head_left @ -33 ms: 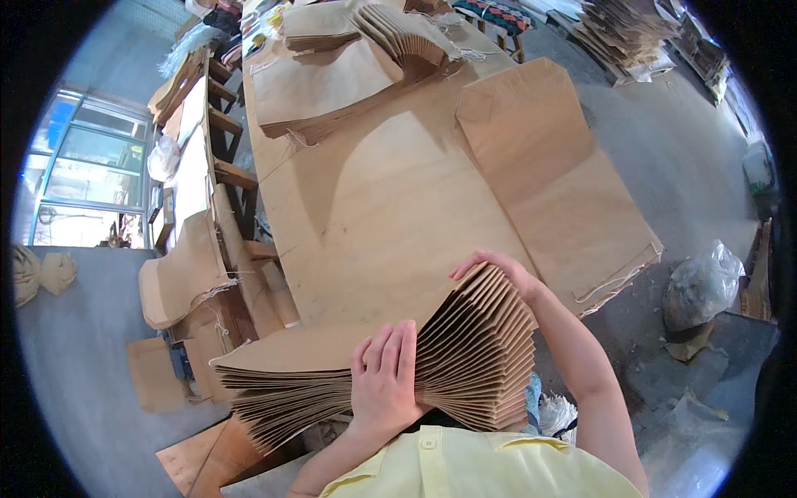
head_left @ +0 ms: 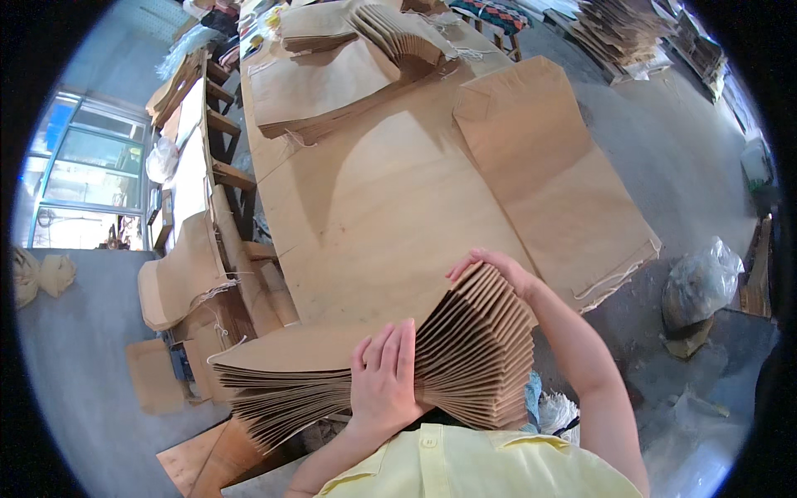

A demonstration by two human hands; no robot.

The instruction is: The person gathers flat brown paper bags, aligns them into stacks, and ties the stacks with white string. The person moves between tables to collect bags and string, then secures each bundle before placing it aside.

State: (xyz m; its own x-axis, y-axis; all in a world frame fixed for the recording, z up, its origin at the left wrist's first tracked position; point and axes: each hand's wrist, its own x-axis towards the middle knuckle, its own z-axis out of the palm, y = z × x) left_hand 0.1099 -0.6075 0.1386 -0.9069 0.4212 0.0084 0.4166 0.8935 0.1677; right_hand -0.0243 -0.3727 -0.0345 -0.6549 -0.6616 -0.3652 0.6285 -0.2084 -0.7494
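A thick stack of brown paper sacks (head_left: 477, 353) is held against my front at the table's near edge. Its layers pinch together in the middle and fan apart at both ends. My left hand (head_left: 384, 378) grips the narrow middle, fingers lying over the top sheet and thumb hidden. At the stack's right end, my right hand (head_left: 496, 270) curls over the upper corner of the fanned edges. Just beyond it, a large flat brown paper sack (head_left: 548, 158) with a stitched near end lies along the table's right side.
The wooden table (head_left: 390, 224) stretches away from me. Another pile of paper sacks (head_left: 324, 83) lies folded at its far end. To the left are a bench with more sacks (head_left: 178, 270) and an open cardboard box (head_left: 158, 373). A filled plastic bag (head_left: 701, 282) sits on the floor at right.
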